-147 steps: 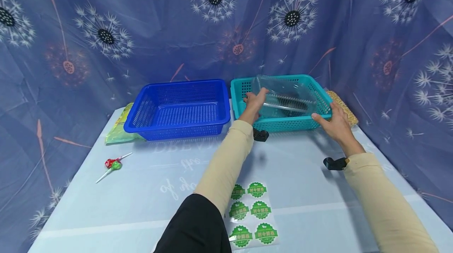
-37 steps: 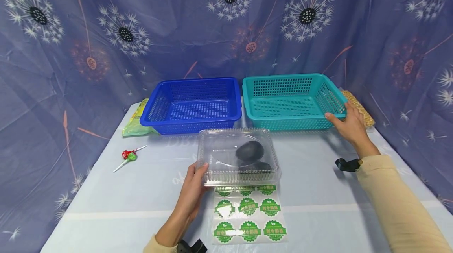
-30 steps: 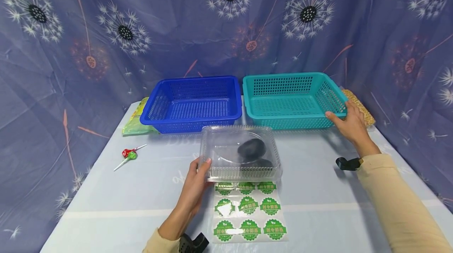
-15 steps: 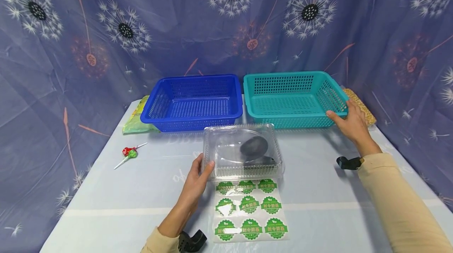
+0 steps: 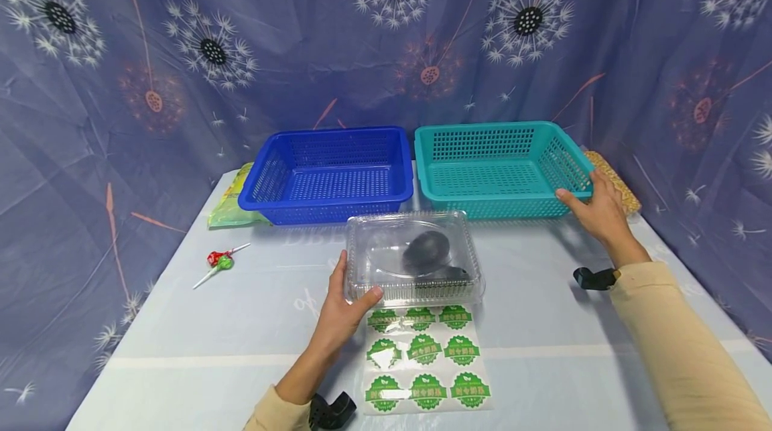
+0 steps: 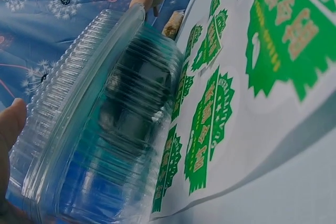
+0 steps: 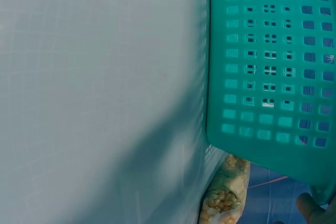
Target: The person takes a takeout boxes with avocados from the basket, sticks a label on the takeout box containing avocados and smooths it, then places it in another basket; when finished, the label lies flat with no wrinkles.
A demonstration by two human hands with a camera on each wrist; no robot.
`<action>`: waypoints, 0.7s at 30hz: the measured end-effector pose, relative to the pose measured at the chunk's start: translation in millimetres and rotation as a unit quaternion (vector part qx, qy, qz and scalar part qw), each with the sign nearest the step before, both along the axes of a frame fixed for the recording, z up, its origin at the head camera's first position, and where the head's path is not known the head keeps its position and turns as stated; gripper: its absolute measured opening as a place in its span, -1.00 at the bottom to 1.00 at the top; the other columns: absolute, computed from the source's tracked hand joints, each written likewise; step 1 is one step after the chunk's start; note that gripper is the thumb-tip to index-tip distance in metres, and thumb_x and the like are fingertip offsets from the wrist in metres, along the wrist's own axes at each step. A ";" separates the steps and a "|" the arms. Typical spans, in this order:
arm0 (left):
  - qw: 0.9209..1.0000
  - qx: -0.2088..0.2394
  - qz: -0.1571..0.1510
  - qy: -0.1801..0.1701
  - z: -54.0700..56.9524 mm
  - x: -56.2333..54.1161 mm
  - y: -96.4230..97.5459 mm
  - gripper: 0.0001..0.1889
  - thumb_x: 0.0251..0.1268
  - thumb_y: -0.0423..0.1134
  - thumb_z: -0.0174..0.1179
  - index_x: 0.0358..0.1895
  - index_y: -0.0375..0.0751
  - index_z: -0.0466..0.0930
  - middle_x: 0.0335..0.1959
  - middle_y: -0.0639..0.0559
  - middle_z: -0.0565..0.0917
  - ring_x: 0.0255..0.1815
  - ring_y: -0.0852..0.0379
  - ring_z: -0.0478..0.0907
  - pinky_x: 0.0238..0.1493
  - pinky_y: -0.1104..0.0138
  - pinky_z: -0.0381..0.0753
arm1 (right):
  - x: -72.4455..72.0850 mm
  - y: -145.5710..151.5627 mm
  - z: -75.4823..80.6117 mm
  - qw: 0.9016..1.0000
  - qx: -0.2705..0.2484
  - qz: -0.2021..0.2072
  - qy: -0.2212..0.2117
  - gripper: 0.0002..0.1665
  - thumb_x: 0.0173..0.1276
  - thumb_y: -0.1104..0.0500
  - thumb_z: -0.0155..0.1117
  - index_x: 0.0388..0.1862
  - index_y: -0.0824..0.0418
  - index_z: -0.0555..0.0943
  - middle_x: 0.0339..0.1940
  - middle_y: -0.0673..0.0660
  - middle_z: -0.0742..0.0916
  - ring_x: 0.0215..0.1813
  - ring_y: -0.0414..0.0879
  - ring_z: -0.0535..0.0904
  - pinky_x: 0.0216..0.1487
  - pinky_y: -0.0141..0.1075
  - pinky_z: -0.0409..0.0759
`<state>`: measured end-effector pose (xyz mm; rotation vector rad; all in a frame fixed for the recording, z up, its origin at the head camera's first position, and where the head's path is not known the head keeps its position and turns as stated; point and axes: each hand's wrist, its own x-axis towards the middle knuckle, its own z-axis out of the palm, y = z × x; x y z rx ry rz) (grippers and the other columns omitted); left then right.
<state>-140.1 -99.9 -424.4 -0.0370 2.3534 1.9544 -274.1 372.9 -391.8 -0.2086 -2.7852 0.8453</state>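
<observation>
A clear plastic clamshell box (image 5: 386, 257) with ribbed sides rests at mid-table, overlapping the top of a sticker sheet. Through its lid I see a dark oval thing (image 5: 427, 252) and a dark shape below it, kind unclear. My left hand (image 5: 338, 314) is at the box's near left corner, thumb along the front and fingers spread up the left side. In the left wrist view the thumb (image 6: 13, 121) shows beside the ribbed wall. My right hand (image 5: 603, 210) grips the near right corner of the teal basket (image 5: 488, 206); its far fingers are hidden.
A blue basket (image 5: 326, 210) stands left of the teal one, with a yellow-green packet (image 5: 232, 206) beside it. Red (image 5: 215, 258) and green (image 5: 225, 262) lollipops lie at left. A bag of tan kernels (image 5: 621, 186) sits behind the right hand. Green round stickers (image 5: 426, 349) cover the sheet.
The clamshell box came out of the teal basket to mid-table in my left hand. In the last half second, the left thumb and fingers spread apart at its corner. The right hand stayed.
</observation>
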 end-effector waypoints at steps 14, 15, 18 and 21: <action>1.000 -0.006 -0.004 0.017 1.3 -4.9 2.6 -0.01 0.17 0.01 0.27 0.53 0.07 -0.24 0.55 -0.13 -0.18 0.55 -0.24 -0.30 0.44 -0.24 -0.19 | 0.7 0.9 0.1 1.000 0.000 0.004 0.005 0.14 0.33 -0.37 -0.07 0.52 0.32 -0.25 0.54 0.39 -0.14 0.49 0.46 -0.24 0.29 0.44 -0.15; 1.000 -0.006 -0.005 0.017 1.4 -4.8 2.7 -0.01 0.17 0.01 0.28 0.53 0.06 -0.23 0.55 -0.13 -0.18 0.55 -0.24 -0.30 0.44 -0.24 -0.19 | 0.6 1.0 0.2 1.000 0.000 0.005 0.005 0.14 0.33 -0.37 -0.07 0.52 0.32 -0.25 0.54 0.39 -0.14 0.49 0.46 -0.24 0.30 0.44 -0.15; 1.000 -0.004 -0.003 0.018 1.4 -4.8 2.7 -0.01 0.16 0.01 0.28 0.53 0.05 -0.22 0.55 -0.13 -0.17 0.55 -0.24 -0.27 0.44 -0.23 -0.17 | 0.5 0.6 0.3 1.000 -0.001 0.005 0.005 0.14 0.33 -0.38 -0.07 0.52 0.31 -0.25 0.54 0.39 -0.14 0.49 0.46 -0.24 0.30 0.44 -0.16; 1.000 -0.003 -0.001 0.018 1.0 -4.4 2.8 -0.01 0.16 0.01 0.28 0.52 0.07 -0.22 0.55 -0.14 -0.16 0.55 -0.25 -0.25 0.44 -0.23 -0.16 | 0.9 0.8 0.2 1.000 -0.002 0.005 0.002 0.14 0.33 -0.38 -0.07 0.52 0.32 -0.25 0.54 0.39 -0.14 0.49 0.46 -0.25 0.29 0.45 -0.16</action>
